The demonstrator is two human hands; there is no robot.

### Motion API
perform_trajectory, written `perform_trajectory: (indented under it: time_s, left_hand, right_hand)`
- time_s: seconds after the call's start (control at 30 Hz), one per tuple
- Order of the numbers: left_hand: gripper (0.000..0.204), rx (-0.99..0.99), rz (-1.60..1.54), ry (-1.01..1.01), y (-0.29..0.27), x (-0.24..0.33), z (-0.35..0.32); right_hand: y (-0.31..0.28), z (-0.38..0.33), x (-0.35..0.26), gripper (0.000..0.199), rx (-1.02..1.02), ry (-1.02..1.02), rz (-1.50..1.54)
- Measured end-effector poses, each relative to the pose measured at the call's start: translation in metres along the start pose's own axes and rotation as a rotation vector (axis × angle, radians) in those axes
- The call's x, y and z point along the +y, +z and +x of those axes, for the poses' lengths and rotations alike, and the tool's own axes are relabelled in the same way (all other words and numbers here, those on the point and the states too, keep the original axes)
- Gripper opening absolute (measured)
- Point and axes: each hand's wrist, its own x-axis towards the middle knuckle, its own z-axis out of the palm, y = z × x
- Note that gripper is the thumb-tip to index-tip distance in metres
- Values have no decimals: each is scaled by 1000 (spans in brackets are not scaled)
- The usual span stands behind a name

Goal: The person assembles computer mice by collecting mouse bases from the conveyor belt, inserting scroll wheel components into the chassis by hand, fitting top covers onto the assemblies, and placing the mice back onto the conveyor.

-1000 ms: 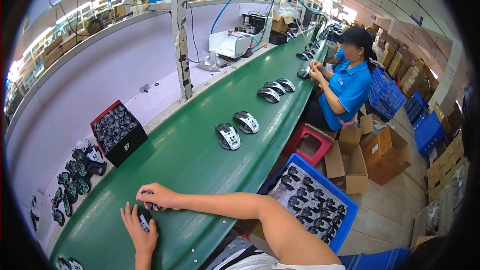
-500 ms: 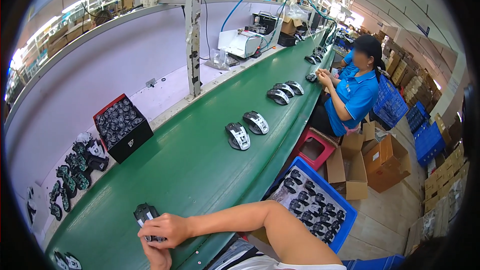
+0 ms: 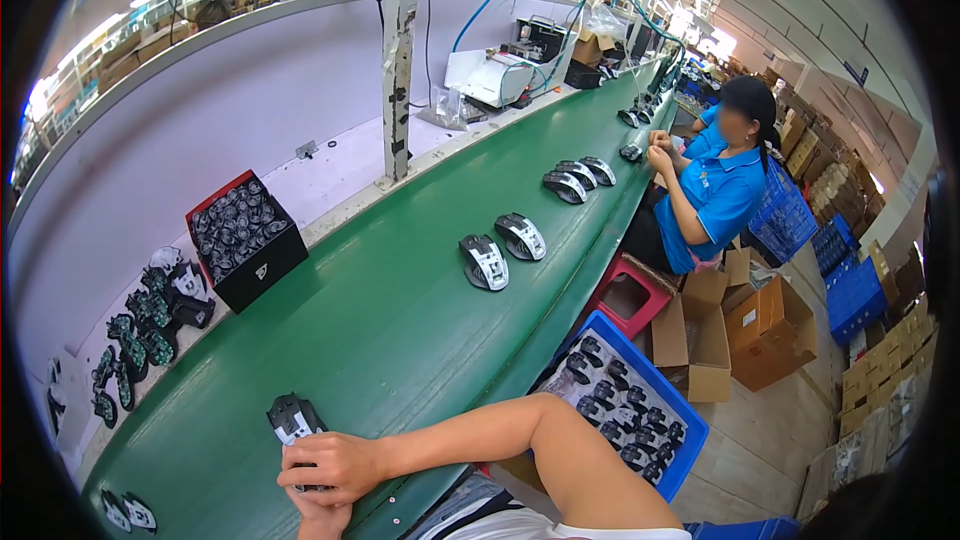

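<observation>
A black-and-white computer mouse [image 3: 292, 417] is at the near edge of the green belt, its front end showing beyond my fingers. My right hand [image 3: 338, 466] is closed over its near part, fingers curled across it. Just below, my left hand [image 3: 322, 514] holds the mouse's near end; its fingers are partly hidden by the right hand. Farther up the belt lie two similar mice, the nearer one [image 3: 484, 262] beside the other [image 3: 521, 237]. A pair of mouse shells [image 3: 128, 511] rests at the lower left.
Across the belt [image 3: 390, 340] stands a black-and-red box [image 3: 262, 270] of small round parts beside green circuit boards [image 3: 150, 310]. A blue crate [image 3: 690, 440] of mouse parts sits right of my arm. A co-worker in blue [image 3: 715, 190] sits farther along, near more mice [image 3: 575, 180].
The mouse in my hands has tipped so more of its white top shows. My hands stay close together at the belt edge. The co-worker's hands have risen off a mouse on the belt.
</observation>
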Motion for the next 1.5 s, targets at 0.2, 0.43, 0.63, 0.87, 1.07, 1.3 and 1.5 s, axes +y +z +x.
perform_trajectory:
  time_s: [0.2, 0.43, 0.63, 0.87, 1.07, 1.3, 1.5]
  left_hand:
    - [48, -78, -79, -107, -26, 6, 1]
    - [47, -85, -65, -109, -36, 6, 6]
    - [44, -67, 85, -6, 11, 7, -1]
    - [41, 121, 74, 106, 41, 10, -9]
    - [41, -23, 92, 61, 29, 19, -4]
    - [40, -62, 226, 217, 20, 30, -2]
    - [36, -100, 197, 41, 11, 35, 4]
  right_hand:
    - [0, 0, 2, 32, 57, -76, -24]
    - [-3, 1, 0, 32, 58, -88, 1]
    - [-2, -2, 4, 33, 66, -42, -9]
    - [-4, 4, 5, 35, 70, -20, -32]
    - [-12, 3, 4, 40, 26, 10, -18]
    - [-7, 2, 8, 36, 58, 1, -68]
    - [-24, 5, 9, 30, 33, 259, 201]
